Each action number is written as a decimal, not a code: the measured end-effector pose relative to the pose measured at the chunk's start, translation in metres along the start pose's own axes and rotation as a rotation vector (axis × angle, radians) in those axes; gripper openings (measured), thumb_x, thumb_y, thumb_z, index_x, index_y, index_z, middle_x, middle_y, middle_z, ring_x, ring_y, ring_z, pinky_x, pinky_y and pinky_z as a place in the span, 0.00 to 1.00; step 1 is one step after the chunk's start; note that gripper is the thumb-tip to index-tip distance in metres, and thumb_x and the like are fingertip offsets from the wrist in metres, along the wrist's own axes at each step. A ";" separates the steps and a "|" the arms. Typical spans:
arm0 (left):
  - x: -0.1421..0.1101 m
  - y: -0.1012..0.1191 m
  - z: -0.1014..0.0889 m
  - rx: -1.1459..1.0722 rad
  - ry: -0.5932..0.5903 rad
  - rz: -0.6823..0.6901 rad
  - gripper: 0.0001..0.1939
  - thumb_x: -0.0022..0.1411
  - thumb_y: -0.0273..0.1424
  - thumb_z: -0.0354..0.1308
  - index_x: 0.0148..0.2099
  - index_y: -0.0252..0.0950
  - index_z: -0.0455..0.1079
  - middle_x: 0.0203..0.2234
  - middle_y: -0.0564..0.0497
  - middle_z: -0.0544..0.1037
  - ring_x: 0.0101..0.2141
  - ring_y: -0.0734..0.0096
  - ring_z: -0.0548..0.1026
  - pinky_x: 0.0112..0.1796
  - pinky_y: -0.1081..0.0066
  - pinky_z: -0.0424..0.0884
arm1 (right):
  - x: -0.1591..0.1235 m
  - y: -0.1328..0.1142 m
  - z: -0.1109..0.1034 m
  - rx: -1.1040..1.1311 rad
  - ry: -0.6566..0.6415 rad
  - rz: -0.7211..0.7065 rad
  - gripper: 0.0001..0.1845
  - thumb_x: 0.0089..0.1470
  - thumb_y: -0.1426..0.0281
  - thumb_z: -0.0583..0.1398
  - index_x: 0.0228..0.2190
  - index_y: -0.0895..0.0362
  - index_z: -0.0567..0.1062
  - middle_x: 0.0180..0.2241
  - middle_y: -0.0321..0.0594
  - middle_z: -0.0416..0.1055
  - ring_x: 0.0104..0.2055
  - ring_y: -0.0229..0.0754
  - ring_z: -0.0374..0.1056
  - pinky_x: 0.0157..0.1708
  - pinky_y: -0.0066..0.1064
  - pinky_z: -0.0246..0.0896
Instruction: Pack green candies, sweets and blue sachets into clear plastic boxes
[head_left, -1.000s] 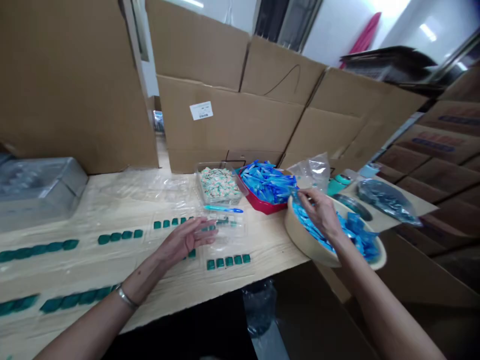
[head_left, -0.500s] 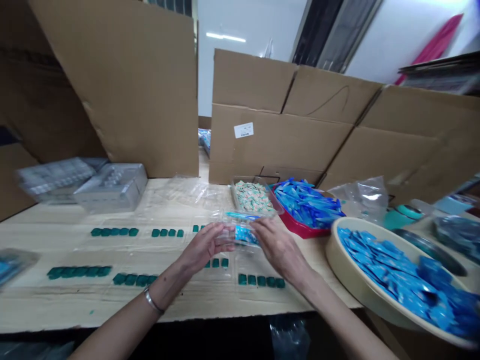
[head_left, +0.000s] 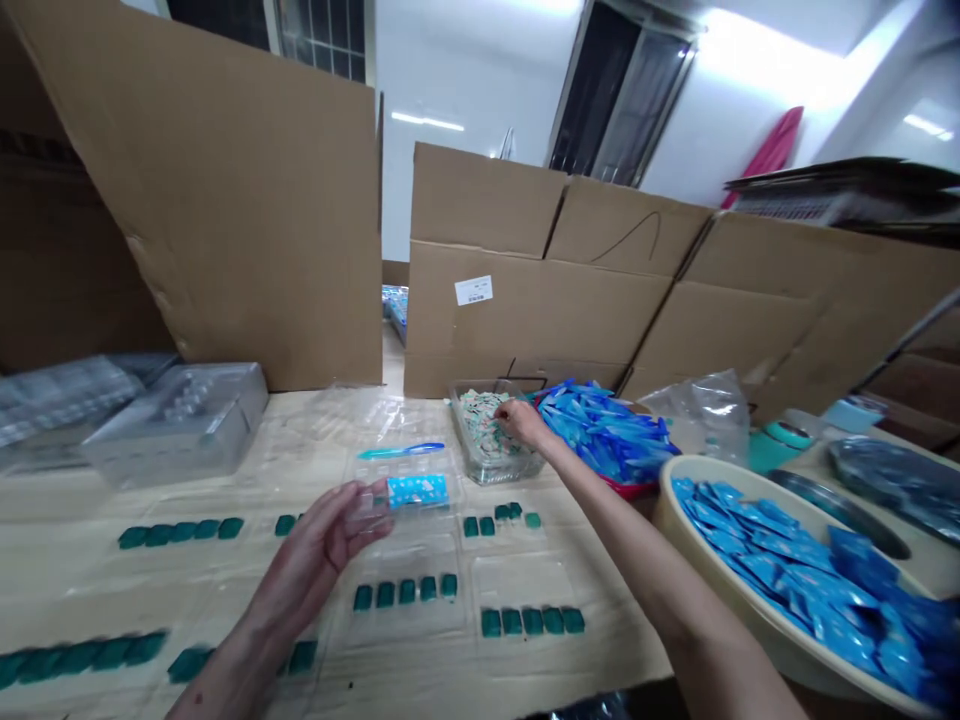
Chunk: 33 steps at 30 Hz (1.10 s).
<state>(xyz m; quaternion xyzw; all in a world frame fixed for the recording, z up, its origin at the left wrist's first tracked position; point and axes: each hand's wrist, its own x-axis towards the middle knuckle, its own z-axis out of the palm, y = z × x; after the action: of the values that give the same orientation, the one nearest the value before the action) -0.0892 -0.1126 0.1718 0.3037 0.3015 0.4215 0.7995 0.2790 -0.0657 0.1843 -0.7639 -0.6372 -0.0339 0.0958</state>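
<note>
My left hand (head_left: 341, 525) is closed on the edge of a clear plastic tray (head_left: 367, 510). In it lies a light-blue packet (head_left: 418, 490) with a white pattern. A slim blue pen-like tool (head_left: 401, 451) lies just beyond the packet. My right hand (head_left: 521, 420) reaches into a clear bin (head_left: 491, 468) of small pale flat pieces (head_left: 480, 408). Its fingers are pinched together among the pieces, and what is between them is hidden. Several dark green blocks (head_left: 406, 593) sit in rows in clear trays around the left hand.
A red tray (head_left: 637, 490) heaped with blue pen-like tools (head_left: 600, 425) stands right of the bin. Nearer is a cream basin (head_left: 667, 505) of blue packets (head_left: 772, 560). Clear plastic boxes (head_left: 180, 420) are stacked at left. Cardboard panels (head_left: 525, 310) wall the back.
My right hand has left the tray and moved forward into the bin of pieces. My left hand still holds the tray, now lower and further left in view. The camera view has shifted.
</note>
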 end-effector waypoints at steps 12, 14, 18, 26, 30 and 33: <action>0.037 -0.060 0.045 -0.004 -0.248 -0.215 0.07 0.58 0.31 0.60 0.39 0.34 0.72 0.46 0.42 0.77 0.41 0.56 0.77 0.41 0.60 0.74 | 0.038 0.032 0.012 -0.010 -0.087 -0.214 0.14 0.52 0.72 0.59 0.42 0.59 0.77 0.40 0.45 0.73 0.42 0.42 0.67 0.41 0.26 0.57; 0.037 -0.059 0.039 0.011 -0.237 -0.228 0.07 0.58 0.31 0.59 0.40 0.35 0.72 0.46 0.43 0.77 0.41 0.56 0.77 0.40 0.60 0.75 | 0.040 0.035 0.015 -0.007 -0.098 -0.241 0.14 0.53 0.70 0.59 0.42 0.58 0.77 0.40 0.45 0.73 0.43 0.41 0.66 0.42 0.26 0.57; 0.037 -0.057 0.032 0.033 -0.232 -0.249 0.08 0.60 0.32 0.57 0.41 0.35 0.72 0.48 0.43 0.76 0.44 0.55 0.76 0.40 0.60 0.74 | 0.042 0.035 0.017 -0.005 -0.111 -0.283 0.14 0.53 0.68 0.60 0.42 0.58 0.76 0.41 0.45 0.71 0.45 0.43 0.65 0.44 0.27 0.56; 0.037 -0.054 0.036 0.083 -0.216 -0.295 0.10 0.61 0.33 0.57 0.42 0.34 0.72 0.50 0.42 0.74 0.46 0.54 0.74 0.40 0.60 0.74 | 0.026 0.042 0.000 0.109 -0.200 -0.413 0.11 0.51 0.70 0.61 0.38 0.60 0.77 0.38 0.45 0.73 0.41 0.42 0.67 0.41 0.27 0.58; 0.036 -0.055 0.036 0.107 -0.214 -0.318 0.10 0.61 0.33 0.57 0.43 0.34 0.72 0.50 0.42 0.74 0.45 0.56 0.75 0.40 0.60 0.75 | 0.011 0.049 -0.007 0.188 -0.354 -0.471 0.13 0.48 0.71 0.64 0.39 0.59 0.77 0.37 0.42 0.73 0.39 0.41 0.68 0.40 0.28 0.60; 0.035 -0.057 0.034 0.107 -0.227 -0.359 0.11 0.61 0.33 0.56 0.44 0.34 0.71 0.49 0.41 0.74 0.43 0.58 0.76 0.39 0.60 0.75 | 0.001 0.046 -0.006 0.148 -0.345 -0.465 0.15 0.49 0.74 0.62 0.41 0.59 0.76 0.41 0.45 0.70 0.43 0.43 0.66 0.44 0.31 0.59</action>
<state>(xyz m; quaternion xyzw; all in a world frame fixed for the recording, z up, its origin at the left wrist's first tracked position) -0.0194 -0.1164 0.1435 0.3325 0.2809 0.2188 0.8733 0.3246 -0.0738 0.1860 -0.5829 -0.8027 0.1221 0.0313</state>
